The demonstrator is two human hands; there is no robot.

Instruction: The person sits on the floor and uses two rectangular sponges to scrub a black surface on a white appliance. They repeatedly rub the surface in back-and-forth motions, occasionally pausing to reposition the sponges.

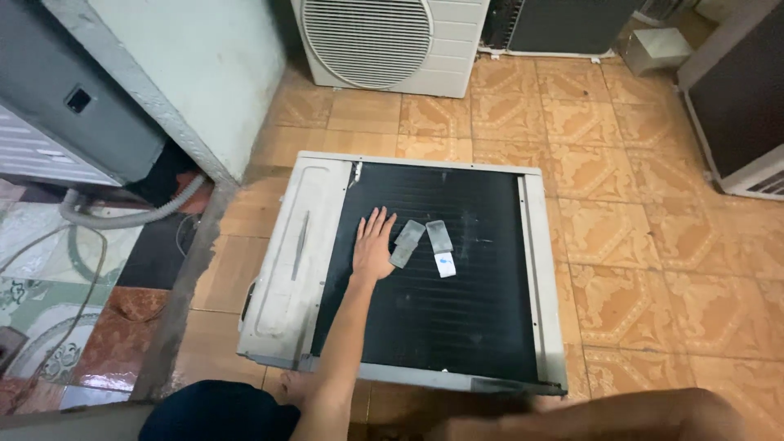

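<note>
A white air-conditioner outdoor unit (286, 269) lies flat on the tiled floor with its black finned coil (441, 310) facing up. My left hand (372, 247) rests flat on the coil, fingers spread, holding nothing. Just right of the fingers lie two grey rectangular pieces (407, 242) (438, 236) and a small white piece (445, 264); the nearer grey one almost touches my hand. A bare limb (621, 416) runs along the bottom edge of the view, and no right hand shows.
Another white outdoor unit with a round fan grille (367, 37) stands at the back. More units stand at the far right (739, 106) and back (563, 24). A concrete wall corner (188, 90), a grey hose (122, 216) and cables lie to the left.
</note>
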